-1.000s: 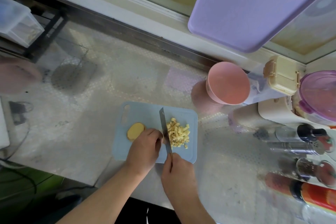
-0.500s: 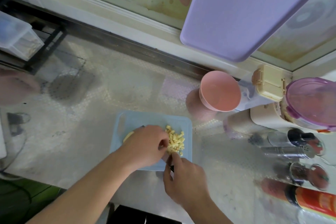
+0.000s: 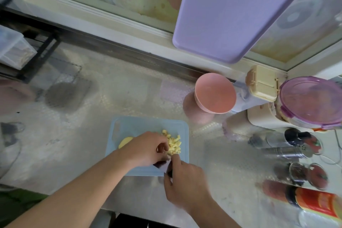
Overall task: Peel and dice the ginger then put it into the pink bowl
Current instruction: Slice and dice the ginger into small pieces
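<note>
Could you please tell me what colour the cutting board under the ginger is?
The cutting board is light blue, shown in the head view.

My left hand [image 3: 146, 151] reaches in from the lower left, fingers curled downward. My right hand [image 3: 185, 181] sits just beside it, fingers curled, thumb pointing up toward the left one.

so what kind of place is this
Most likely a home kitchen counter: diced ginger on a small blue cutting board, a pink bowl, and spice shakers beside lidded containers.
</note>
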`<state>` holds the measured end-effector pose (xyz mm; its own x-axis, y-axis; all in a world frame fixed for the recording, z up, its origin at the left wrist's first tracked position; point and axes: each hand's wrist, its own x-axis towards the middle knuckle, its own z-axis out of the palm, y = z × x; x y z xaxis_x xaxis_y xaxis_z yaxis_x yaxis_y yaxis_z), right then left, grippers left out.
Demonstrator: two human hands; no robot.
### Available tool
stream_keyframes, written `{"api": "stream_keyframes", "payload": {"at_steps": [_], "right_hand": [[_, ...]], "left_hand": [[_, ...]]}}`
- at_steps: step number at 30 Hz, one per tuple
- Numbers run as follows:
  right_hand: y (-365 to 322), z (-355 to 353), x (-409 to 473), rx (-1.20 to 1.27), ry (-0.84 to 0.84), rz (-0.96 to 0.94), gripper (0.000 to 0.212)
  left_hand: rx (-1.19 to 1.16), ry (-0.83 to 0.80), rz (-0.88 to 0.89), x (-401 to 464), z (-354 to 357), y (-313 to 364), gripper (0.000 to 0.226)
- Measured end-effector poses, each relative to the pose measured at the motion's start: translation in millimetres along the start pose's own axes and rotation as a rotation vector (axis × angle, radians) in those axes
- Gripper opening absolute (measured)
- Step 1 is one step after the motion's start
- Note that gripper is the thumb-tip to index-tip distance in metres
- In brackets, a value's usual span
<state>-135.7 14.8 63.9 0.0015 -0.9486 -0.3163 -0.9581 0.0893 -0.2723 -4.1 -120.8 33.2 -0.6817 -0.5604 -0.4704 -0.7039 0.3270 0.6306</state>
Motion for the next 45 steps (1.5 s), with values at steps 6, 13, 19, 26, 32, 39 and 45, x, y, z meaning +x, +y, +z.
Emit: {"api": "stream_keyframes", "payload": {"at_steps": [6, 13, 19, 26, 32, 39, 45], "right_hand": [[6.1, -0.6, -4.2, 0.033, -0.015, 0.013, 0.021], [17.7, -1.6, -5.2, 0.061, -0.045, -0.007, 0.035], [24.5, -10.2, -11.0, 0.067, -0.081, -0.082, 0.034], [34.8, -21.0, -15.2, 0.067, -0.123, -0.138, 0.034], [38.7, -21.3, -16.9, 0.083, -0.108, -0.132, 0.033], [32.1, -26.5, -14.0, 0.075, -0.096, -0.107, 0.032], [28.7, -23.7, -13.9, 0.193, -0.065, 0.058, 0.024]], "left_hand": [[0.062, 0.283, -0.087, 11.5, 17.2, 6.5, 0.007], [0.072, 0.184, -0.086, -0.2, 22.0, 18.0, 0.022], [0.252, 0.257, -0.213, 6.6, 28.8, 31.0, 0.021], [0.177, 0.286, -0.192, 3.8, 38.3, 39.7, 0.008], [-0.018, 0.479, -0.187, -6.6, 43.2, 39.8, 0.021], [-0.107, 0.451, -0.15, -12.6, 38.6, 35.7, 0.031], [-0.378, 0.692, -0.153, -24.7, 14.3, 27.3, 0.016]]}}
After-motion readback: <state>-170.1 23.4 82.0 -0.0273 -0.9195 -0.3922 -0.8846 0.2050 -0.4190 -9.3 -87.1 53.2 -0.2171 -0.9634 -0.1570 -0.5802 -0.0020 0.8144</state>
